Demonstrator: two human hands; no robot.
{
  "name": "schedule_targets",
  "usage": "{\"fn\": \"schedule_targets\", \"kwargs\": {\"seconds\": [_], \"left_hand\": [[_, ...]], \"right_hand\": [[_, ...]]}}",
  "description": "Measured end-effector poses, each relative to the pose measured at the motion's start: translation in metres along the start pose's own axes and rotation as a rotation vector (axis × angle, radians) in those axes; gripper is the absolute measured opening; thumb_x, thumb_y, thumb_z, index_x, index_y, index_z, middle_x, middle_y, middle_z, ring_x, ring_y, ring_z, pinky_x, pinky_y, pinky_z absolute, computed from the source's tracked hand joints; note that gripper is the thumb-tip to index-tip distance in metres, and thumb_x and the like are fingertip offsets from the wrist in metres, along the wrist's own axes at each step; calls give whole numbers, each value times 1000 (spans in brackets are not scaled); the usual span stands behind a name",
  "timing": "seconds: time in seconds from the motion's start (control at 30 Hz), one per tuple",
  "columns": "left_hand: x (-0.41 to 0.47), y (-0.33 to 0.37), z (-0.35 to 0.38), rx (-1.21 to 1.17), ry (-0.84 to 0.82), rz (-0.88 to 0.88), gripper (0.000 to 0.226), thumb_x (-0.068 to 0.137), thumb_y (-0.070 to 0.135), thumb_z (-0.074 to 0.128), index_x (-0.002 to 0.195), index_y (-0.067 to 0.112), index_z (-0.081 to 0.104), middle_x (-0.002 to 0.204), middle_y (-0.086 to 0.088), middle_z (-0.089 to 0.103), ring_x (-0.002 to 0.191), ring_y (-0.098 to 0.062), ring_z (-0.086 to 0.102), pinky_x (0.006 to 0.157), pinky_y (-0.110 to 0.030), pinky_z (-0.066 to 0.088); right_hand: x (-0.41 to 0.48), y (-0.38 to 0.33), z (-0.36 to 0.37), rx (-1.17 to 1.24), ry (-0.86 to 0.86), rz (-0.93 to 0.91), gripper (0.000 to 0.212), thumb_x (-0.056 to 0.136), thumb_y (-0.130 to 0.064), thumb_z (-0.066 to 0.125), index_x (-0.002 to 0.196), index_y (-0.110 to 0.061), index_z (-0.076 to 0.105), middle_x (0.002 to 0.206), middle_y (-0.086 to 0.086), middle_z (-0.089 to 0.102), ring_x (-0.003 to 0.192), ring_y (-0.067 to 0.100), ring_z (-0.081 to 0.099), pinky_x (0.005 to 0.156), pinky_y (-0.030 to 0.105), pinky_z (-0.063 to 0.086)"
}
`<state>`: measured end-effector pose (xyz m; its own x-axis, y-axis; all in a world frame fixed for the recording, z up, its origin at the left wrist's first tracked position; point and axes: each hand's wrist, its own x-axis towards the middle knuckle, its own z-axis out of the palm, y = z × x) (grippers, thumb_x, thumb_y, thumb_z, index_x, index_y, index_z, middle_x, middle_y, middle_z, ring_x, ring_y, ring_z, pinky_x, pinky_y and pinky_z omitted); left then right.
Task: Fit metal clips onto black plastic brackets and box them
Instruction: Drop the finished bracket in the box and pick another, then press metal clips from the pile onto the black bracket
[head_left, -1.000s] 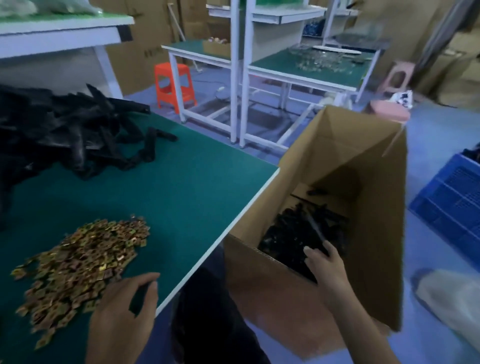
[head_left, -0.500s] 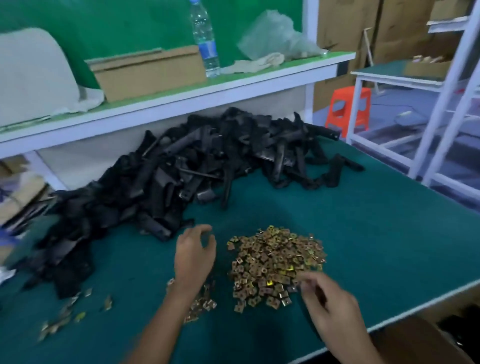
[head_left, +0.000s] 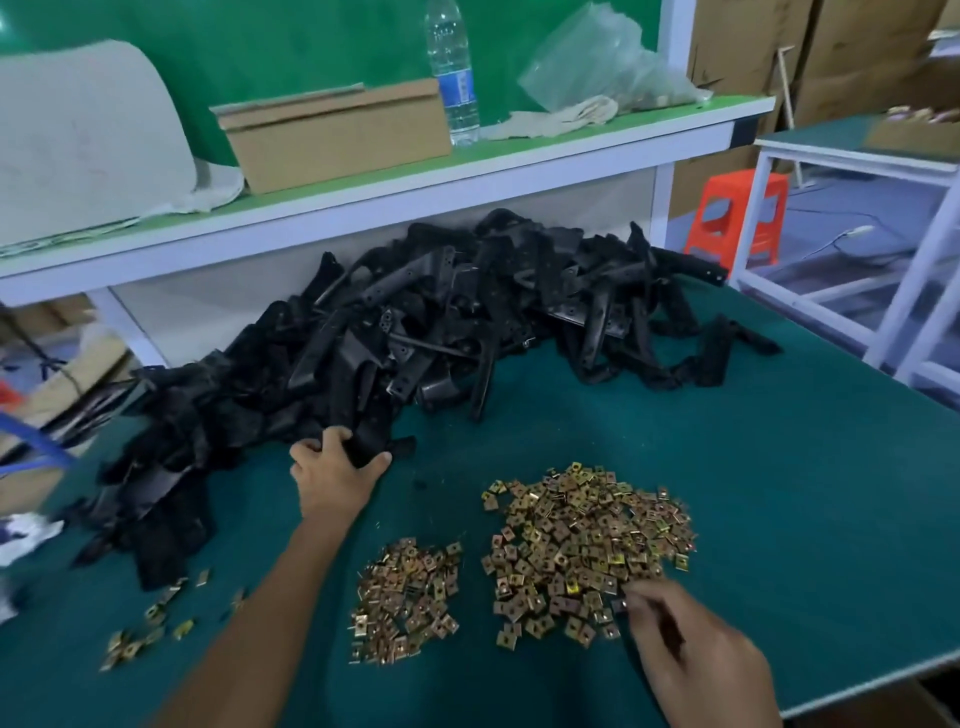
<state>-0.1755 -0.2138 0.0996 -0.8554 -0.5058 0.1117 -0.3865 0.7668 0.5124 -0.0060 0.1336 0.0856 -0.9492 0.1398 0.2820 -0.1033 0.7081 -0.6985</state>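
Observation:
A big heap of black plastic brackets (head_left: 457, 322) stretches across the back of the green table (head_left: 779, 493). My left hand (head_left: 332, 473) grips one black bracket (head_left: 371, 441) at the heap's near edge. Two piles of brass-coloured metal clips lie in front: a large pile (head_left: 582, 545) and a smaller pile (head_left: 405, 597). My right hand (head_left: 691, 654) reaches into the near edge of the large pile, fingertips curled at the clips; whether a clip is pinched between them cannot be told.
Loose clips (head_left: 150, 623) lie scattered at the near left. A shelf (head_left: 467, 176) above the heap carries a cardboard box (head_left: 337, 135), a water bottle (head_left: 452, 73) and a plastic bag (head_left: 602, 62). An orange stool (head_left: 737, 218) and white table frames stand at right.
My view swung from the carton beside the table back to the tabletop. My left hand moved forward from the clips and took hold of a bracket; my right hand went from the carton to the clip pile.

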Motion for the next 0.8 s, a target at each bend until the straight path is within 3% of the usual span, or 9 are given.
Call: {"fn": "schedule_targets", "kwargs": {"seconds": [0.1, 0.27, 0.4, 0.57, 0.7, 0.8], "left_hand": [[-3, -5, -4, -67, -2, 40, 50, 79, 36, 85, 110, 12, 54, 136, -18, 31, 118, -44, 44, 105, -49, 42], [-26, -24, -19, -238, 337, 102, 45, 78, 29, 87, 97, 9, 51, 127, -23, 39, 114, -35, 41, 93, -45, 43], [-38, -33, -34, -260, 480, 162, 39, 87, 29, 78, 97, 7, 48, 123, -25, 42, 117, -32, 34, 87, -39, 35], [-33, -37, -58, -159, 599, 330, 15, 90, -6, 63, 97, 1, 52, 112, -23, 47, 108, -35, 40, 81, -44, 41], [-47, -20, -72, -223, 682, 434, 21, 88, -8, 64, 104, 3, 56, 113, -21, 48, 110, -32, 43, 88, -38, 43], [-84, 4, -75, -319, 694, 618, 23, 87, -5, 70, 103, 7, 57, 113, -10, 48, 112, -15, 44, 97, -22, 41]], "right_hand": [[-2, 2, 0, 2, 6, 2, 28, 72, -17, 88, 80, -38, 72, 55, -34, 49, 48, -19, 44, 46, 8, 37], [-3, 2, 0, -4, 9, 8, 28, 73, -17, 86, 81, -39, 71, 55, -37, 46, 58, -13, 55, 50, 6, 36], [-5, 3, 0, -13, 21, 7, 25, 77, -18, 84, 84, -39, 71, 52, -28, 52, 49, -8, 53, 44, 26, 50], [-7, -2, -5, -20, -35, 59, 24, 80, -20, 82, 84, -40, 71, 53, -28, 53, 49, -4, 55, 45, 30, 51], [-8, -9, -7, -64, -46, 72, 28, 77, -16, 84, 81, -40, 70, 52, -24, 56, 49, -1, 57, 45, 27, 50], [-8, -14, -16, -18, -108, 116, 32, 83, -19, 80, 78, -47, 66, 56, -22, 62, 52, 2, 60, 53, 29, 53]]}}
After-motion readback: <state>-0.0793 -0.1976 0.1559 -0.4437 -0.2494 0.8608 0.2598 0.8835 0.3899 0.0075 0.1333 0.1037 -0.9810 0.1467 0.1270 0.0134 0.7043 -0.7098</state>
